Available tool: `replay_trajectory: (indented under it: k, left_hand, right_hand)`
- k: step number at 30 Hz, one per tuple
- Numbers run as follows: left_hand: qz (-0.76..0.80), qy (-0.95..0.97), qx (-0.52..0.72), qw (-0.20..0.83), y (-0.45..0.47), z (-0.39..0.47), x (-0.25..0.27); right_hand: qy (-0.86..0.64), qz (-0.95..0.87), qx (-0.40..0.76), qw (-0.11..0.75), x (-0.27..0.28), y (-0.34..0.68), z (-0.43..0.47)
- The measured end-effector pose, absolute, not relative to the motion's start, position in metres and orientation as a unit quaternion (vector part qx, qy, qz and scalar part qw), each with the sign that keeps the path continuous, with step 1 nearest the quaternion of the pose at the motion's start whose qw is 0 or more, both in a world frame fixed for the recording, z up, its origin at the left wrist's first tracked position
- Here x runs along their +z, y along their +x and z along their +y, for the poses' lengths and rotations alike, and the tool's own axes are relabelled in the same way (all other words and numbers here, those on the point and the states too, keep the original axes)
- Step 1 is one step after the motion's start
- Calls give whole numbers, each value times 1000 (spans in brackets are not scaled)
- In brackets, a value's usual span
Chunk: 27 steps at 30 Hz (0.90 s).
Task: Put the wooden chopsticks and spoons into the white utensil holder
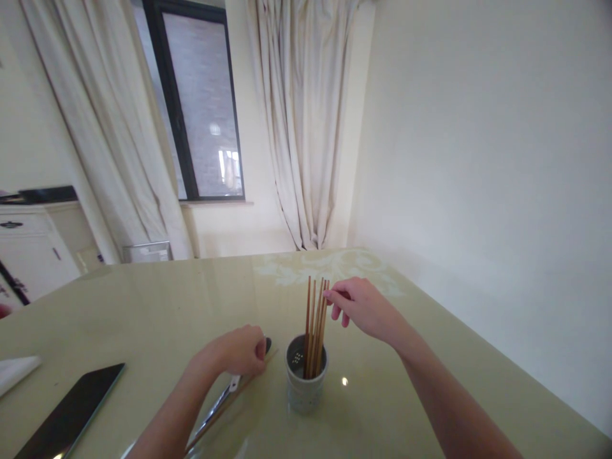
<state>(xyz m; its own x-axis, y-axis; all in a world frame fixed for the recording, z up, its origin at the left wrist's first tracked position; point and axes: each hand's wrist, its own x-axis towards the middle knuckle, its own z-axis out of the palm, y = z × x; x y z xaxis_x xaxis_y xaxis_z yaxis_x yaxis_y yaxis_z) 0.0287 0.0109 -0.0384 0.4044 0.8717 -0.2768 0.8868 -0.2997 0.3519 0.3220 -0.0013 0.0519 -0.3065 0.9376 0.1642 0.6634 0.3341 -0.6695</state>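
A grey-green ceramic cup [303, 394] with holes in its bottom stands upright on the table and holds several wooden chopsticks [314, 328]. With thumb and fingertips, my right hand [356, 303] pinches the upper end of a chopstick at the right of the bunch. Left of the cup, my left hand [241, 350] is closed low over a chopstick [217, 417] that lies slanted near the tabletop. Beside that chopstick is a shiny metal utensil [215, 408] with a pale part. A dark rounded end [268, 344] shows past my left fingers; its kind is unclear, and the fingertips are partly hidden.
The glossy pale green table [157, 306] meets the white wall on the right. A dark flat tablet-like object [71, 408] lies at front left, near a white object [19, 373]. Beyond the table are curtains [306, 115], a window [203, 102] and a white cabinet [33, 248].
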Motion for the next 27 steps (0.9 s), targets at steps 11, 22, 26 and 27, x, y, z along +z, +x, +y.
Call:
replay_trajectory:
  k: [11, 22, 26, 27]
  left_hand:
    - [389, 712, 375, 449, 27, -19, 41]
    - [417, 725, 450, 314, 82, -49, 51]
    - [420, 733, 453, 285, 76, -43, 50]
    - [428, 737, 444, 276, 73, -40, 49]
  right_hand:
    - [-431, -750, 276, 419, 72, 315, -29]
    - [-310, -713, 416, 471, 62, 288, -43]
    - [-317, -679, 377, 545, 68, 296, -42]
    - [-319, -666, 358, 572, 71, 301, -41]
